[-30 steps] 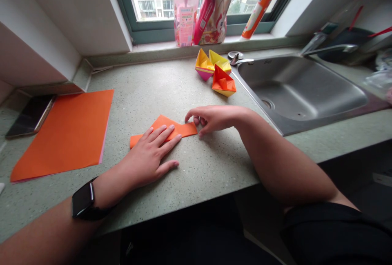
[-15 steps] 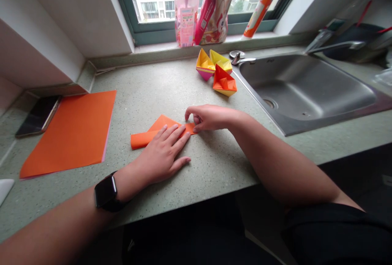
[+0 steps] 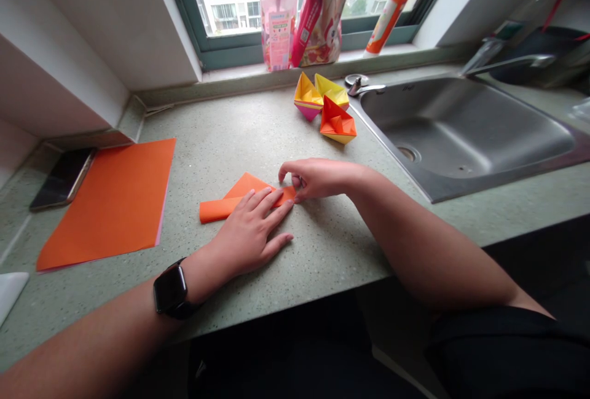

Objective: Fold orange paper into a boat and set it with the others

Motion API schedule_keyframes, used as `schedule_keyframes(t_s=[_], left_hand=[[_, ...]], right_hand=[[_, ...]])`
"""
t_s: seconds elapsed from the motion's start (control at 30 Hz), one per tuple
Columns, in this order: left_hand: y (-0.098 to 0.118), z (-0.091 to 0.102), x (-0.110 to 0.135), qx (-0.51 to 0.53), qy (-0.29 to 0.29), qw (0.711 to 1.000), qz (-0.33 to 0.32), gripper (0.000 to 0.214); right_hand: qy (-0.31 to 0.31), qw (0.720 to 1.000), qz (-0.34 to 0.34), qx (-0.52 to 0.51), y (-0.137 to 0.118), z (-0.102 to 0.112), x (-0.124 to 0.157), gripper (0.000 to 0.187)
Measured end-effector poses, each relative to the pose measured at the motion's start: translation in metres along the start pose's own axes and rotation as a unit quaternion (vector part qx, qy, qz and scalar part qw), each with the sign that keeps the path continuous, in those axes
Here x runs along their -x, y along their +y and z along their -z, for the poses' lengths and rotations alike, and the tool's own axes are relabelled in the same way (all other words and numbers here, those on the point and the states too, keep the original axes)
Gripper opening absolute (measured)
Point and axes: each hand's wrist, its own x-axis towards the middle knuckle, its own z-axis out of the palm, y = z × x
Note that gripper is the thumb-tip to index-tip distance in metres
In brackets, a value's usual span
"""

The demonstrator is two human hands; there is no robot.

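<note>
A folded strip of orange paper [image 3: 221, 207] lies on the green speckled counter [image 3: 258, 128]. My left hand [image 3: 249, 233] rests flat on the strip's right half, fingers stretched out and pressing it down. My right hand [image 3: 313, 179] is curled at the strip's right end, thumb and fingers pinching the paper's tip against the counter. A black watch [image 3: 171, 289] sits on my left wrist.
A stack of orange sheets [image 3: 110, 202] lies at the left beside a dark phone [image 3: 62, 179]. Three folded paper boats [image 3: 328, 109] stand by the steel sink [image 3: 461, 134]. A pink soap bottle [image 3: 278, 24], a pink pouch [image 3: 320, 11] and an orange-white bottle [image 3: 389, 8] line the windowsill.
My left hand has slid to the right along the strip, toward my right hand. The right hand has closed in slightly on the paper's end.
</note>
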Motion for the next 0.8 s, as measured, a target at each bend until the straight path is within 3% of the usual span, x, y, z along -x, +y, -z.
schedule_keyframes(t_s=[0.17,0.43,0.6,0.8], left_hand=[[0.0,0.001,-0.001,0.001,0.0,1.0,0.002,0.071],[-0.001,-0.002,0.0,0.005,0.009,1.0,0.0,0.07],[-0.001,-0.003,0.0,0.005,0.01,1.0,-0.004,0.07],[-0.005,-0.002,0.0,0.01,0.025,0.999,-0.017,0.069]], right_hand=[[-0.007,1.0,0.002,-0.014,0.003,0.002,0.0,0.057],[0.045,0.996,-0.044,0.056,-0.006,0.0,-0.005,0.014],[0.036,0.996,-0.054,0.057,-0.014,0.0,-0.001,0.01],[0.029,0.996,-0.047,0.07,-0.012,-0.002,0.0,0.018]])
